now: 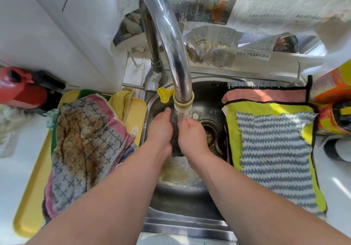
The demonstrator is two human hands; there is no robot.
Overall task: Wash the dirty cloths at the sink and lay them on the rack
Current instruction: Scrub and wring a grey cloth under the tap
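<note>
Over the steel sink my left hand and my right hand squeeze a dark grey cloth between them. Water runs onto it from the chrome tap. Brownish water pools in the basin below my wrists. To the left, a pile of dirty cloths lies on a yellow tray; the top one is a stained grey cross-patterned cloth. To the right, a blue-and-white striped cloth lies flat on a yellow cloth and a pink cloth.
A red bottle with a black trigger stands at the left. Orange and yellow containers stand at the right edge. Newspaper covers the wall and ledge behind the tap. The sink drain lies just right of my hands.
</note>
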